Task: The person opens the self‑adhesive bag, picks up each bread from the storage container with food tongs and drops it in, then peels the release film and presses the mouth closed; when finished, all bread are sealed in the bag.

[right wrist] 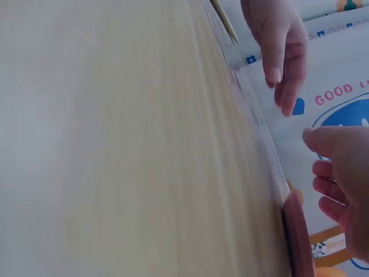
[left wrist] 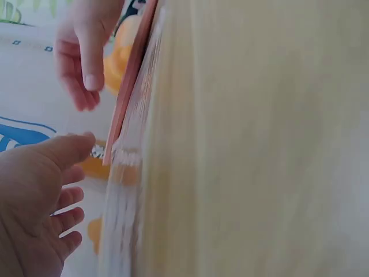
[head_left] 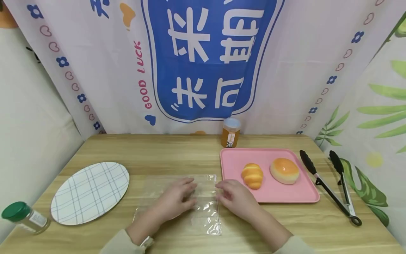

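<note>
A clear plastic bag (head_left: 203, 218) lies flat on the wooden table in front of me, its shiny edge strip toward the right. Above its middle hovers my left hand (head_left: 174, 199), fingers relaxed and holding nothing. My right hand (head_left: 238, 199) is at the bag's right edge, between it and the pink tray (head_left: 295, 197), its fingers loosely bent around no object. In the left wrist view, a gap shows between the left hand (left wrist: 34, 196) and the bag (left wrist: 121, 219). The right wrist view likewise shows the right hand (right wrist: 349, 179) raised off the table.
On the tray sit a croissant-shaped bread (head_left: 252, 175) and a round bun (head_left: 284, 171). Black-handled tongs (head_left: 336, 194) lie spread at its right. A jar of amber contents (head_left: 230, 134) stands behind. At left are a checked oval plate (head_left: 90, 194) and a green-capped shaker (head_left: 26, 218).
</note>
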Demonstrator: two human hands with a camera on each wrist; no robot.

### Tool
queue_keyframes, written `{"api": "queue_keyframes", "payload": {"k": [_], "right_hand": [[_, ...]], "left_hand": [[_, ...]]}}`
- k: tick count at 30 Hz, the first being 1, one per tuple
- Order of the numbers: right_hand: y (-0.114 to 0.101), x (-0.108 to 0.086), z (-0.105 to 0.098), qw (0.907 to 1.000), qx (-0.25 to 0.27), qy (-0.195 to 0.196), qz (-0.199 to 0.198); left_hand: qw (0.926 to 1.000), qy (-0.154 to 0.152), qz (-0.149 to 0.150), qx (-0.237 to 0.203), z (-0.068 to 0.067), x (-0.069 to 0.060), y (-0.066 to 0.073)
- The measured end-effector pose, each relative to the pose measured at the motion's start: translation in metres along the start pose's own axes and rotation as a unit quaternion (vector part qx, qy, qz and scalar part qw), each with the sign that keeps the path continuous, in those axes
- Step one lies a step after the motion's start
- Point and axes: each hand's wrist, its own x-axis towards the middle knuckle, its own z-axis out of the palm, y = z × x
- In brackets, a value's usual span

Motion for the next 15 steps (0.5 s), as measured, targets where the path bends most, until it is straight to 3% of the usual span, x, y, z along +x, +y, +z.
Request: {"api": "queue_keyframes", "payload": {"k": [4,9,15], "right_hand": [[-0.007,-0.004,0.008,0.9994,0.007,-0.034,-0.009],[-0.013,-0.006,0.017,0.9974,0.010,-0.070,-0.014],[-0.015,-0.006,0.023,0.9970,-0.012,-0.074,-0.022]], "left_hand": [[0.9995,0.000,-0.005,-0.031,0.012,-0.002,0.001],[0.9994,0.008,-0.010,-0.033,0.023,-0.004,0.000],[0.9992,0.015,-0.018,-0.034,0.026,-0.004,-0.002]]}}
